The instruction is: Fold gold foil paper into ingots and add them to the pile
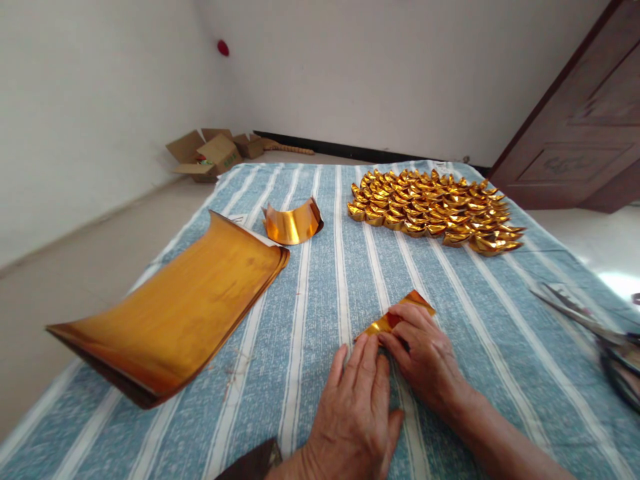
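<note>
A small folded piece of gold foil paper (406,308) lies on the blue striped cloth (310,313). My right hand (425,353) presses on it with fingers curled over its near edge. Beside it, my left hand (356,407) lies flat, fingertips touching the paper's near left corner. To the left sits a large curled stack of gold foil sheets (175,313). A short curved strip of gold foil (293,223) stands behind the stack.
Several folded gold paper ingots (435,210) are laid out in rows at the back right of the cloth. Scissors (595,327) lie at the right edge. Open cardboard boxes (213,155) sit on the floor by the wall. A dark wooden door (575,133) is at the right.
</note>
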Demonstrator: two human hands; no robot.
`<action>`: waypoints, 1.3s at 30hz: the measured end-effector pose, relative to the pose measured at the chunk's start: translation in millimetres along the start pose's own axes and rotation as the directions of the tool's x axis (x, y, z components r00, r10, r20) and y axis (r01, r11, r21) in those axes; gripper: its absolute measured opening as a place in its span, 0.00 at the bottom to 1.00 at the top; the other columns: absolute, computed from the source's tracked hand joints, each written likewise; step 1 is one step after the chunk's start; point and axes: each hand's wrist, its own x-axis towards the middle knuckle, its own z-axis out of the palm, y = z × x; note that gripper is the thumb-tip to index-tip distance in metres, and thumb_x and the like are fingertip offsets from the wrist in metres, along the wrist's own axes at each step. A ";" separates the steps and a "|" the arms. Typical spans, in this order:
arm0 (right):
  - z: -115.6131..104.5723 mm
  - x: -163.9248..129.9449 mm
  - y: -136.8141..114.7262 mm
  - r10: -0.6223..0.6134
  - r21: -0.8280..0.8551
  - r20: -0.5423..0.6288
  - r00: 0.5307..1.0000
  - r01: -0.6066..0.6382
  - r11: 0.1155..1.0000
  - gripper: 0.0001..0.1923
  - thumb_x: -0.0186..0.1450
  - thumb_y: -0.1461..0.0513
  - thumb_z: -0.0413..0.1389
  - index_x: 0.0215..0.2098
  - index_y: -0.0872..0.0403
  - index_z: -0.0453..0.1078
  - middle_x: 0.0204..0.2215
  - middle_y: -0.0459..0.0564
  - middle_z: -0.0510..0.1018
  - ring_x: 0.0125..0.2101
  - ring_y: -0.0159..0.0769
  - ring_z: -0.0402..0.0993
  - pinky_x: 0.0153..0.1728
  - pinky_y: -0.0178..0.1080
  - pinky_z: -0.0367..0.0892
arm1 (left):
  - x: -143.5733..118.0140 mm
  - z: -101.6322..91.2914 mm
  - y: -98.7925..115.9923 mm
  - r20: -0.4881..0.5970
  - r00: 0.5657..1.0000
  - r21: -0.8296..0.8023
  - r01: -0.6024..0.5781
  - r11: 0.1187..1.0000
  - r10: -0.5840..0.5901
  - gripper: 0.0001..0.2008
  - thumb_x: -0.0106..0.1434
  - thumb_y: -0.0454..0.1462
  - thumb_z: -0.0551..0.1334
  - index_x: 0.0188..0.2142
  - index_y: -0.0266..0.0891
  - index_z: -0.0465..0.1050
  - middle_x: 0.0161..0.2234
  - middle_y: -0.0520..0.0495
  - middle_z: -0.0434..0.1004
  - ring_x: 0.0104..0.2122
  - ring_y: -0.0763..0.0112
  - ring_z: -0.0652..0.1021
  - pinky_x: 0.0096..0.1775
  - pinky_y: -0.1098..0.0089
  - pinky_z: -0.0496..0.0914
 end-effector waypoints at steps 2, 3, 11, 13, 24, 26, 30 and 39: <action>0.3 -0.2 0.2 -0.001 -0.002 0.003 1.000 0.001 1.000 0.13 0.67 0.64 0.53 0.24 0.53 0.68 0.39 0.54 0.76 0.41 0.40 0.71 0.42 0.46 0.71 | 0.0 0.4 -0.1 0.002 1.000 -0.001 -0.002 1.000 0.002 0.22 0.67 0.44 0.54 0.52 0.28 0.71 0.56 0.30 0.71 0.58 0.48 0.70 0.52 0.50 0.71; 0.3 -0.3 0.3 -0.001 -0.004 0.008 1.000 0.001 1.000 0.13 0.68 0.64 0.53 0.24 0.54 0.68 0.39 0.54 0.76 0.41 0.40 0.71 0.42 0.46 0.71 | 0.0 0.7 -0.3 0.003 1.000 -0.002 -0.001 1.000 0.001 0.22 0.67 0.44 0.54 0.52 0.28 0.70 0.56 0.30 0.71 0.58 0.48 0.70 0.52 0.50 0.71; -1.1 0.3 -0.3 -0.006 -0.006 0.029 1.000 0.006 1.000 0.13 0.68 0.64 0.53 0.25 0.54 0.67 0.38 0.54 0.75 0.40 0.40 0.70 0.41 0.45 0.71 | 1.5 -0.2 -1.2 0.010 1.000 -0.001 -0.001 1.000 0.001 0.23 0.68 0.44 0.53 0.52 0.27 0.70 0.55 0.29 0.71 0.57 0.48 0.71 0.51 0.51 0.71; -1.0 0.4 -0.8 -0.002 -0.005 0.023 1.000 0.002 1.000 0.12 0.68 0.65 0.53 0.25 0.54 0.67 0.38 0.54 0.75 0.40 0.40 0.70 0.41 0.44 0.70 | 1.6 -0.7 -0.7 0.011 1.000 0.001 -0.004 1.000 0.004 0.23 0.68 0.44 0.53 0.52 0.27 0.70 0.55 0.29 0.71 0.57 0.47 0.71 0.51 0.51 0.71; -0.2 0.9 -0.9 0.009 0.001 0.026 1.000 -0.009 1.000 0.12 0.67 0.66 0.53 0.25 0.53 0.67 0.37 0.53 0.76 0.40 0.40 0.70 0.41 0.45 0.70 | 0.7 0.4 -0.9 0.030 1.000 -0.024 0.010 1.000 -0.010 0.22 0.67 0.43 0.54 0.53 0.27 0.70 0.56 0.30 0.71 0.58 0.47 0.70 0.53 0.50 0.69; -0.3 0.9 -1.0 0.007 0.002 0.026 1.000 -0.007 1.000 0.12 0.67 0.65 0.53 0.25 0.53 0.67 0.37 0.53 0.76 0.40 0.40 0.71 0.41 0.45 0.71 | 0.6 0.2 -0.6 0.028 1.000 -0.019 0.009 1.000 -0.008 0.22 0.67 0.43 0.54 0.53 0.28 0.70 0.56 0.30 0.71 0.58 0.47 0.70 0.53 0.50 0.69; -0.6 0.9 -1.2 0.008 -0.007 0.029 1.000 -0.008 1.000 0.12 0.67 0.66 0.53 0.24 0.54 0.67 0.37 0.53 0.76 0.40 0.40 0.71 0.41 0.45 0.70 | -0.1 -0.7 1.0 0.026 1.000 0.000 0.003 1.000 -0.003 0.22 0.67 0.43 0.53 0.52 0.28 0.70 0.55 0.31 0.72 0.57 0.48 0.71 0.52 0.51 0.70; -0.9 0.9 -1.5 0.006 -0.006 0.034 0.999 -0.006 1.000 0.12 0.68 0.65 0.53 0.25 0.54 0.67 0.37 0.53 0.75 0.40 0.40 0.70 0.41 0.45 0.70 | 1.7 1.3 1.2 0.015 1.000 0.007 0.010 1.000 -0.010 0.22 0.68 0.44 0.52 0.52 0.29 0.71 0.54 0.32 0.73 0.56 0.48 0.72 0.51 0.50 0.71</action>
